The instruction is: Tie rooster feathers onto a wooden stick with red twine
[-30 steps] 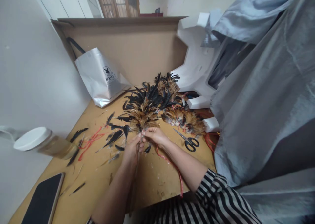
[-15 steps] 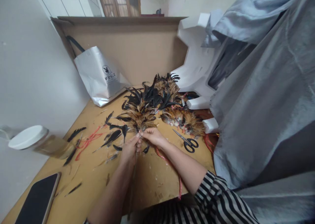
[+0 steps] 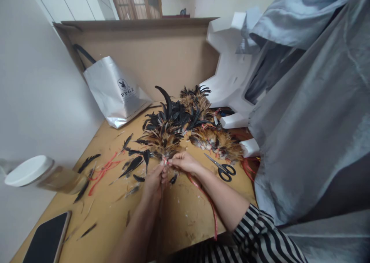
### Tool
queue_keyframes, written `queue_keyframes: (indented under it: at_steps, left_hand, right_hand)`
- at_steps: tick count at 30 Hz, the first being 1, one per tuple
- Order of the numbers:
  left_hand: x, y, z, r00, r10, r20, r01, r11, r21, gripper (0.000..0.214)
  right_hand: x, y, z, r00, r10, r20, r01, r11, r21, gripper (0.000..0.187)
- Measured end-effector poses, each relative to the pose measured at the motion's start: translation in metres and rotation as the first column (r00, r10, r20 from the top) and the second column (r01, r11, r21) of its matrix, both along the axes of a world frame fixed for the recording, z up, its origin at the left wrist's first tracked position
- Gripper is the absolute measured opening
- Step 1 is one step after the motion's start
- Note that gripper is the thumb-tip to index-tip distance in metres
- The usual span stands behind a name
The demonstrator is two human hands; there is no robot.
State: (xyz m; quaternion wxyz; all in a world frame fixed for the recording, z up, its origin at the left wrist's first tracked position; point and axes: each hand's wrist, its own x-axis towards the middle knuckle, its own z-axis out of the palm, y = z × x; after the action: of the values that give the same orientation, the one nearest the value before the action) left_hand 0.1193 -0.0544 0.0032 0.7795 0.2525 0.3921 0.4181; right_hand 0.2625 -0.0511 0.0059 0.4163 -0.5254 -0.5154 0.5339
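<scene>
A feather duster (image 3: 164,140), with brown feathers and black ones at its far end, points away from me on the table. My left hand (image 3: 155,178) is closed around its near end, where a thin stick runs down beneath the wrist. Just to the right, my right hand (image 3: 184,162) pinches a red plastic string (image 3: 206,193) by the feather bases. The string trails under my right forearm to the table's front edge. Red shows between the fingertips, though the wrapping is partly hidden. Black-handled scissors (image 3: 224,170) lie right of my right hand.
Feather bundles (image 3: 215,141) lie behind and to the right. Loose black feathers (image 3: 133,166) and red string scraps (image 3: 104,168) are scattered left. A lidded jar (image 3: 62,178), phone (image 3: 46,238) and silver bag (image 3: 108,89) line the left side. Grey cloth (image 3: 306,113) hangs at right.
My right hand has shifted slightly right, its fingertips a little farther from my left thumb. A long curved black feather now stands up at the duster's far end. The view has shifted slightly.
</scene>
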Motion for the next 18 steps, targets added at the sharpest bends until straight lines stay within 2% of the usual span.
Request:
queue_keyframes:
  at_steps: [3,5,7,9,12,14,16,18]
  left_hand:
    - [0.002,-0.002,0.002,0.998,0.056,0.033,-0.056,0.998,0.010,0.028]
    - [0.004,-0.003,0.001,0.998,0.049,0.047,-0.049,0.999,0.004,0.027]
    - [0.005,-0.003,-0.001,0.998,0.036,0.055,-0.036,0.999,-0.002,0.027]
    - [0.006,-0.002,-0.003,0.998,0.029,0.060,-0.028,0.999,-0.014,0.026]
    - [0.006,-0.001,-0.003,0.998,0.029,0.059,-0.027,0.999,-0.034,0.023]
    - [0.006,-0.002,-0.002,0.998,0.030,0.058,-0.027,0.999,-0.044,0.022]
    - [0.007,-0.002,0.000,0.998,0.038,0.058,-0.035,0.998,-0.049,0.020]
    - [0.008,-0.003,0.003,0.997,0.045,0.055,-0.042,0.998,-0.055,0.018]
  right_hand:
    - [0.015,0.004,0.003,0.997,-0.014,0.078,0.017,0.999,-0.029,0.038]
    - [0.023,0.008,0.003,0.982,-0.086,0.167,0.092,0.995,-0.026,0.035]
    - [0.031,0.011,0.001,0.930,-0.170,0.326,0.167,0.985,0.037,0.029]
    - [0.039,0.013,0.000,0.813,-0.241,0.530,0.194,0.970,0.143,0.025]
    - [0.052,0.012,0.002,0.541,-0.322,0.777,0.242,0.944,0.223,0.021]
    - [0.061,0.010,0.004,0.371,-0.326,0.870,0.294,0.929,0.223,0.024]
    - [0.070,0.008,0.005,0.267,-0.297,0.917,0.335,0.921,0.201,0.027]
    - [0.076,0.006,0.004,0.213,-0.267,0.940,0.367,0.913,0.176,0.030]
